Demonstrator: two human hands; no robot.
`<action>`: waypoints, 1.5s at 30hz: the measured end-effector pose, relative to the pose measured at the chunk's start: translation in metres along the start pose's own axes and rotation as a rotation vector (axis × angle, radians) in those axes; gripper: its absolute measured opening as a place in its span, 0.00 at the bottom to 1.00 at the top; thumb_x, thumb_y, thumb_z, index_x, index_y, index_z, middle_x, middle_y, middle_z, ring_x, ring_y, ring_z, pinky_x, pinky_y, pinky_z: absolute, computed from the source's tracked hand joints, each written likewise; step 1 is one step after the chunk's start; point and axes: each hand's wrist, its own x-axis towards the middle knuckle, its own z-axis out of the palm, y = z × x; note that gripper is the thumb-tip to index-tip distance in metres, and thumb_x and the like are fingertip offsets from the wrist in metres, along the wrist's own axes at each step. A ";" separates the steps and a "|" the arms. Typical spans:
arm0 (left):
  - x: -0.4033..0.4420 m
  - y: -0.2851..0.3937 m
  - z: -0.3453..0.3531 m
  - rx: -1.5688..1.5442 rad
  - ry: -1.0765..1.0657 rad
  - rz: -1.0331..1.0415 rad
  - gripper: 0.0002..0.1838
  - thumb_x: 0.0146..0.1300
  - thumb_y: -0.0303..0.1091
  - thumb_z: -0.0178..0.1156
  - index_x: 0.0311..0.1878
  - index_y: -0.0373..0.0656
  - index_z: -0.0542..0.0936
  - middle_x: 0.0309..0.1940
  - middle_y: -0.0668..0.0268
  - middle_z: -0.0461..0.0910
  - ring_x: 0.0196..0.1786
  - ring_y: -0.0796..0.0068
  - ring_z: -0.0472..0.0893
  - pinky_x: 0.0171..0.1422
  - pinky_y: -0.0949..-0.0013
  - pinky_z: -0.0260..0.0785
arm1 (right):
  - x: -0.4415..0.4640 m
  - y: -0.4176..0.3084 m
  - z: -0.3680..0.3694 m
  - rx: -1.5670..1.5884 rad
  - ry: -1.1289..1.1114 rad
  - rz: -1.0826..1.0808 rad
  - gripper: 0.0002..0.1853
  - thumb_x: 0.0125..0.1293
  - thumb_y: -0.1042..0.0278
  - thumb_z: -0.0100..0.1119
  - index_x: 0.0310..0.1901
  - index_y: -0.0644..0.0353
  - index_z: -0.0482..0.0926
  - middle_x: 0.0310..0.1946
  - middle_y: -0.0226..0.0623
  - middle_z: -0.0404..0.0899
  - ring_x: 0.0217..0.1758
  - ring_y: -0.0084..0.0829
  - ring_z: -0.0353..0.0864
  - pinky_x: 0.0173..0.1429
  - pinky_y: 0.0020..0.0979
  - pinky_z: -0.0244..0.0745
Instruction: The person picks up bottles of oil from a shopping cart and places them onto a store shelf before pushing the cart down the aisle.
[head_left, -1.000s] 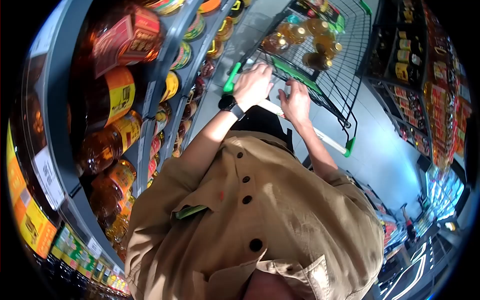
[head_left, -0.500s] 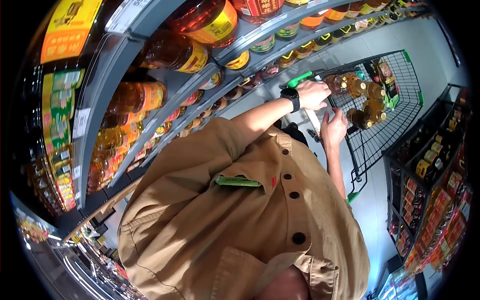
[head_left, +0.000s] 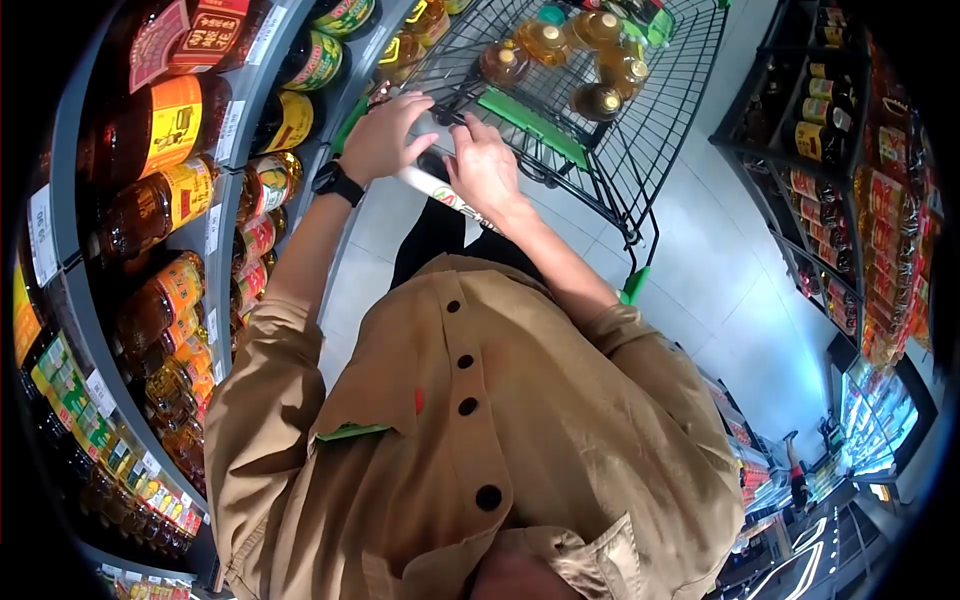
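My left hand point(head_left: 385, 137), with a black watch on the wrist, is held over the near left end of the shopping cart, fingers stretched and apart, holding nothing. Beside it, my right hand point(head_left: 484, 165) has its fingers loosely extended and its thumb apart, with nothing visible in it. The white cart handle point(head_left: 430, 184) passes beneath the two hands; whether the right palm rests on it I cannot tell. Inside the wire cart point(head_left: 680, 120) stand several bottles of golden oil point(head_left: 545, 42), along with a green-and-dark package point(head_left: 645, 22) at the far side.
Shelves of large oil bottles point(head_left: 165, 205) run close along my left, with price-tag edges point(head_left: 225, 130) sticking out. To the right are a dark rack of bottles point(head_left: 825, 125) and hanging red packs point(head_left: 890, 240). Pale floor tiles point(head_left: 690, 290) lie between.
My view has swung, so the cart and hands appear farther left and higher. My left hand's fingers look more spread than before. The bottles remain in the cart.
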 end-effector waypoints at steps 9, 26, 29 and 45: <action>-0.030 0.008 0.006 -0.001 -0.018 -0.045 0.27 0.65 0.47 0.65 0.62 0.43 0.77 0.64 0.58 0.78 0.66 0.59 0.76 0.64 0.60 0.73 | -0.002 0.054 -0.091 0.290 -0.237 0.210 0.15 0.66 0.63 0.64 0.49 0.62 0.82 0.37 0.48 0.87 0.40 0.46 0.88 0.52 0.42 0.82; -0.093 -0.006 0.009 -0.031 -0.045 -0.046 0.29 0.67 0.54 0.61 0.63 0.42 0.76 0.65 0.58 0.76 0.69 0.58 0.74 0.64 0.57 0.73 | -0.051 0.357 0.031 -0.148 -0.159 0.482 0.52 0.45 0.51 0.81 0.71 0.57 0.65 0.62 0.54 0.76 0.65 0.53 0.75 0.68 0.45 0.70; -0.104 -0.004 0.008 -0.022 -0.061 -0.075 0.27 0.67 0.51 0.60 0.62 0.42 0.77 0.65 0.59 0.76 0.68 0.60 0.75 0.63 0.58 0.74 | -0.038 0.341 0.040 -0.173 -0.239 0.543 0.49 0.47 0.52 0.79 0.71 0.56 0.66 0.61 0.53 0.77 0.65 0.52 0.76 0.68 0.43 0.71; -0.173 -0.018 0.004 -0.075 0.003 -0.058 0.21 0.67 0.44 0.61 0.58 0.42 0.77 0.60 0.59 0.78 0.64 0.58 0.77 0.62 0.57 0.73 | -0.055 0.231 0.088 -0.523 -0.338 0.669 0.45 0.60 0.26 0.58 0.56 0.70 0.76 0.48 0.63 0.83 0.52 0.58 0.84 0.58 0.49 0.79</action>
